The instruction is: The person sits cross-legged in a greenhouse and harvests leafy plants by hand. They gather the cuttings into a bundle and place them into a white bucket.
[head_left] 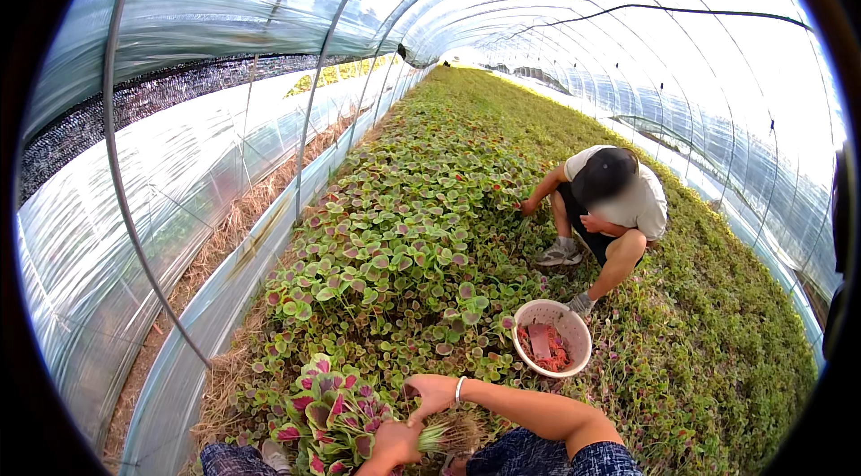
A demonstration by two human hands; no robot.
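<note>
A bunch of red amaranth plants (336, 409), with green and magenta leaves, lies at the bottom of the view, its pale stems and roots pointing right. My left hand (397, 441) is closed around the stems. My right hand (432, 394), with a white bracelet at the wrist, is just above, its fingers bent and touching or nearly touching the left hand; whether it holds something is unclear. Growing amaranth (377, 260) fills the bed ahead. Right of centre, a white perforated basket (580, 341) holds thin red strips and a pinkish flat piece.
A co-worker (646, 207) in a light shirt and dark cap squats among the plants, one hand at the leaves. Low plants (706, 341) cover the right side. A metal hoop (111, 106) and plastic sheeting (229, 314) border the bed at left; dry straw (225, 388) lies along that edge.
</note>
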